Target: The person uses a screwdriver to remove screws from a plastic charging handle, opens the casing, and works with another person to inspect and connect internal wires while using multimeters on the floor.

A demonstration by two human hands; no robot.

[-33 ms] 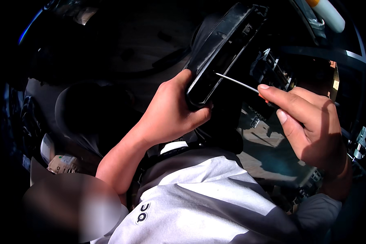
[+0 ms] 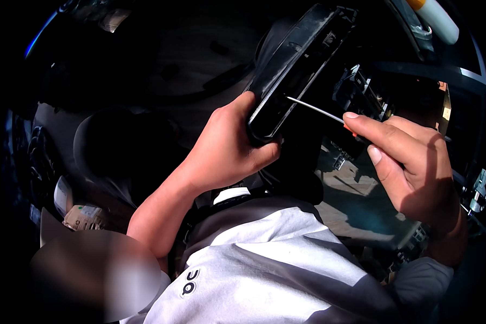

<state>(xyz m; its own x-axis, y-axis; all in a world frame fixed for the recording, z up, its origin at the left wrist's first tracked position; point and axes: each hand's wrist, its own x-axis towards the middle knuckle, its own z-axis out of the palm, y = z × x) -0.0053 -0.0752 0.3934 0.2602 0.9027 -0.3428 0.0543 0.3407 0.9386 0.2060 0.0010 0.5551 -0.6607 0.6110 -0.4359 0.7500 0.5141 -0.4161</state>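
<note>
My left hand (image 2: 224,143) is closed round the lower end of a long black plastic housing (image 2: 291,59), which slants up and to the right. The recessed inner side of that housing faces right, toward my other hand. My right hand (image 2: 410,162) pinches a screwdriver (image 2: 318,110) by its orange and dark handle, which is mostly hidden by the fingers. The thin metal shaft points left, and its tip lies at the housing's recess. Whether the tip touches a screw in there is too dark to tell.
At the upper right is a white cylinder (image 2: 440,24) with a yellow end. Dark mechanical parts (image 2: 359,89) stand behind the screwdriver. A metal clamp-like part (image 2: 478,191) is at the far right, and a small cardboard box (image 2: 85,217) sits at the lower left.
</note>
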